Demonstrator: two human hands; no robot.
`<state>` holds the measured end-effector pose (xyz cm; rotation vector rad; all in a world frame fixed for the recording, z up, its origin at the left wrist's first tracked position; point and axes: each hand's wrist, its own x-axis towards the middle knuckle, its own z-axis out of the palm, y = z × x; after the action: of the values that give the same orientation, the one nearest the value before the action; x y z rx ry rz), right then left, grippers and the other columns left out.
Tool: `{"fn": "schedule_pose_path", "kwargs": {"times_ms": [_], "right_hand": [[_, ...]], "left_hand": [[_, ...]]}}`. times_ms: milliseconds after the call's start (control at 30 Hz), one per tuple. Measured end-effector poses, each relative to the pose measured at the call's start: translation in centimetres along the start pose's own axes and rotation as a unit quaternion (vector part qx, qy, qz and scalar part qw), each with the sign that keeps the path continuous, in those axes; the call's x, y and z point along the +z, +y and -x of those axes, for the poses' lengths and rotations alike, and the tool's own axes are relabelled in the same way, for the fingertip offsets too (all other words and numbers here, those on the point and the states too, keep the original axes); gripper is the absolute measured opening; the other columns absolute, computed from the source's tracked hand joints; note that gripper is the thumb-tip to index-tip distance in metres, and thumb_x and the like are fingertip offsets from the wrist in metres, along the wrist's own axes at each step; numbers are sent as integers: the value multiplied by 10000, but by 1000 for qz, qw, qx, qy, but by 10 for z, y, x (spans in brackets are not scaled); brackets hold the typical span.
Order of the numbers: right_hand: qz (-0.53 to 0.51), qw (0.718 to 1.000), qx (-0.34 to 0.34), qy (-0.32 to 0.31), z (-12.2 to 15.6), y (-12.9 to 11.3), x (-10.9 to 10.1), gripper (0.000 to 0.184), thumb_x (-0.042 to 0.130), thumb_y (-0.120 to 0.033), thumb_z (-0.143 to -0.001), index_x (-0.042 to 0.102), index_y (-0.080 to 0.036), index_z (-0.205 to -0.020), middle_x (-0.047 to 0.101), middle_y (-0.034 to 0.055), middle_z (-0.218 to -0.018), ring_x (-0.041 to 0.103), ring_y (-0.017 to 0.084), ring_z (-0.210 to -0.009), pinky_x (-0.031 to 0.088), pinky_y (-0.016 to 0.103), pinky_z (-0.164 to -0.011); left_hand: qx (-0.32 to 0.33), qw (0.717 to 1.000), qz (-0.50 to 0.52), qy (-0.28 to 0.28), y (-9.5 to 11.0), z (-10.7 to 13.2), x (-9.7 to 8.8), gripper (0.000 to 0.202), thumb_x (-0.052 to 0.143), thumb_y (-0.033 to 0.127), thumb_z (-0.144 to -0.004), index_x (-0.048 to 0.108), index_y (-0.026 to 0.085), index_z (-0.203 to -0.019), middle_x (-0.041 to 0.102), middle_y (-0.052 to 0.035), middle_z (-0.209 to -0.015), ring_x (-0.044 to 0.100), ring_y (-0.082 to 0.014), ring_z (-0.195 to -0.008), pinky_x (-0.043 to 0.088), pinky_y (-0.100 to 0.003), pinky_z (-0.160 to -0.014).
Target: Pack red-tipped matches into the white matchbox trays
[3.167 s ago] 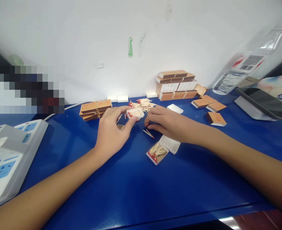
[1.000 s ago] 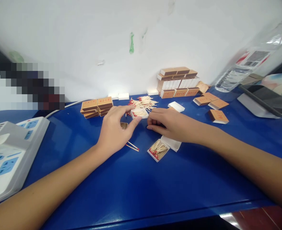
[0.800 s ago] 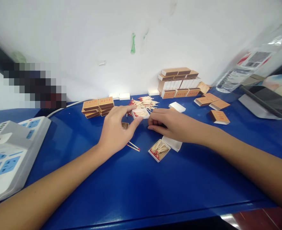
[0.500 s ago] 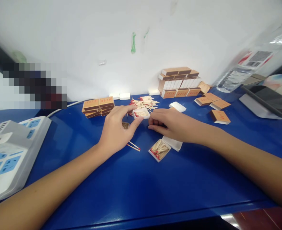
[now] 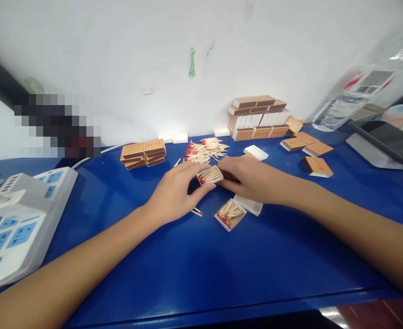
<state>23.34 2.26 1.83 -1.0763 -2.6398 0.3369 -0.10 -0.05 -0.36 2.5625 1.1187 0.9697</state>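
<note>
My left hand [image 5: 177,189] pinches a small white matchbox tray [image 5: 210,176] between thumb and fingers, tilted a little, with red-tipped matches inside. Right up against the tray's right end is my right hand [image 5: 247,178], its fingers curled; whatever they hold is hidden. Behind the hands lies a loose pile of matches [image 5: 206,150]. A filled tray [image 5: 230,214] rests on the table nearer to me, beside an empty-looking white tray [image 5: 249,204] partly under my right wrist. Two loose matches [image 5: 197,211] poke out below my left hand.
Closed matchboxes [image 5: 143,153] are stacked at the back left, and a taller stack [image 5: 258,119] leans by the wall. More matchboxes [image 5: 318,167] lie to the right, near a water bottle [image 5: 345,100] and a dark tray [image 5: 386,141]. A power strip [image 5: 33,219] occupies the left side.
My left hand has moved right and toward me with the match-filled tray, bringing it against my right hand's fingers. My right hand has shifted only slightly.
</note>
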Motion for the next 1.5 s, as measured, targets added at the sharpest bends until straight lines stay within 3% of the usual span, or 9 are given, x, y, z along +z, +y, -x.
{"fn": "schedule_pose_path", "kwargs": {"times_ms": [167,333,567,700,900,1000,1100,1267,1500], "right_hand": [[18,1000,9,2,0,1,-2,256,523,-276,-1008,451,-223,-768,592,5,-742,485,148,-650,299,307,-637],[83,995,33,33,4,2,-12,288,588,-339,-997,527,-212,-745,588,-4,-690,459,145,-619,263,311,-615],[61,993,-96,43,5,-31,-6,181,589,-290,-1036,670,-183,-915,705,26,-861,576,148,-710,324,306,-641],[79,987,-141,6,-3,-45,4,162,555,-205,-1046,707,-155,-1015,726,87,-1074,647,180,-834,356,317,-650],[-42,994,-52,-84,-2,-37,-15,103,628,-224,-994,715,-202,-944,720,44,-1015,637,164,-802,424,310,-695],[-95,988,-27,-117,5,-31,-30,87,709,-306,-948,717,-223,-925,717,32,-978,651,187,-872,465,315,-738],[-117,982,-13,-147,10,-25,-37,222,766,-448,-906,746,-251,-1007,724,38,-1042,661,221,-962,489,332,-770],[-120,982,-3,-143,12,-15,-43,321,716,-568,-929,758,-264,-1024,730,43,-1033,649,224,-933,498,355,-788],[-132,967,-14,-216,27,-19,-49,442,931,-404,-716,752,-319,-1110,692,1,-1045,664,185,-804,484,300,-608]], "left_hand": [[5,1000,-8,20,0,0,0,337,733,347,-991,688,203,-1293,770,-58,-1274,722,-229,-1184,585,-406,-1040],[-28,995,-40,85,-2,-1,1,339,749,327,-977,701,182,-1280,787,-79,-1154,729,-248,-1032,603,-428,-925],[-56,991,-30,120,-6,-3,0,328,779,243,-938,705,200,-1255,782,-64,-1214,723,-238,-1050,604,-426,-931],[-87,988,-21,124,-5,-5,-3,327,784,164,-904,721,219,-1220,795,-38,-1173,722,-235,-1058,601,-436,-959],[-105,984,-26,140,-5,-5,-3,351,814,243,-907,708,221,-1240,782,-56,-1229,719,-243,-1076,602,-447,-957],[-112,984,-25,137,-5,-5,-3,318,806,272,-919,717,227,-1221,786,-53,-1217,716,-247,-1075,597,-451,-955],[-117,984,-23,133,-4,-6,-3,299,799,277,-928,724,224,-1212,789,-48,-1213,715,-237,-1058,590,-443,-961],[-117,983,-20,137,-3,-6,-4,289,794,288,-931,728,222,-1205,790,-44,-1203,714,-233,-1046,585,-436,-968],[-123,984,-19,128,-5,-5,-3,295,795,298,-927,725,233,-1207,788,-41,-1208,712,-239,-1044,593,-444,-957]]}}
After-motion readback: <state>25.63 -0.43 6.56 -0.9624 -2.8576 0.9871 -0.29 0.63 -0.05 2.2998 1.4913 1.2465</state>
